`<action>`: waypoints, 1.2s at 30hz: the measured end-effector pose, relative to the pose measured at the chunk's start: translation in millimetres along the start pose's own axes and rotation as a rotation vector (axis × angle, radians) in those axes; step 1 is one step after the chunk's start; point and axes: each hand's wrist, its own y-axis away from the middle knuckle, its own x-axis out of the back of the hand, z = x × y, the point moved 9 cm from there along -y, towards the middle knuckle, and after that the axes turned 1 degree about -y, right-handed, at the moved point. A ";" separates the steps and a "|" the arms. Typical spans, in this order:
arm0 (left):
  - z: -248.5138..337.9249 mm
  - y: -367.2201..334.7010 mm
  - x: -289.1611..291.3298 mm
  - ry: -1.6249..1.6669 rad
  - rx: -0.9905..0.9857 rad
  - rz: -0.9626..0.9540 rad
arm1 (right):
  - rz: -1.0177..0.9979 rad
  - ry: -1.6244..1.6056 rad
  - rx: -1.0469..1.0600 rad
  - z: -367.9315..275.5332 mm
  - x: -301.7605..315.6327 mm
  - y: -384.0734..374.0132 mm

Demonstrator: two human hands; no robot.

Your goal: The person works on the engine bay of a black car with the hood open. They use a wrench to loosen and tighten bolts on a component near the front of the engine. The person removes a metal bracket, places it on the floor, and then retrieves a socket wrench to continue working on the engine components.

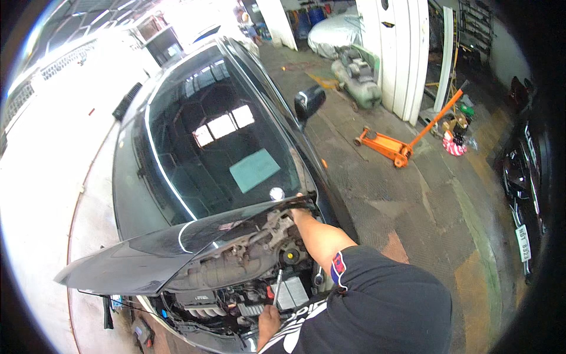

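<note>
A slim silver metal tool (278,288), perhaps a wrench, stands up from my left hand (269,320), which is closed around its lower end. Both are over the engine bay (206,304) of a dark car. My right hand (299,206) reaches to the rear corner of the raised hood (171,251), near the windshield. Most of its fingers are hidden by the hood edge. A small round white-silver thing (276,193) sits by the windshield base, beside that hand. Between my hands are a yellow-centred round cap (290,255) and a pale grey ribbed box (292,294).
To the right an orange floor jack (386,146) stands with its handle raised. Farther back are an air compressor (358,79) and a covered car (336,34). Another dark car (522,171) lines the right edge. The side mirror (308,101) sticks out over the floor.
</note>
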 end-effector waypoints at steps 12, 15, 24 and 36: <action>-37.4 44.3 -30.4 0.227 0.129 0.005 | -0.031 -0.264 0.053 -5.2 -18.0 -12.5; -46.6 56.4 -27.3 0.176 0.051 0.143 | -0.081 -0.486 0.079 -7.2 -29.9 -13.1; -92.6 92.4 -54.3 0.360 0.144 0.162 | -0.038 -0.371 -0.019 -0.2 -20.1 5.8; -86.5 73.8 -48.0 0.314 0.035 0.165 | 0.051 -0.182 -0.140 5.9 -18.9 -33.7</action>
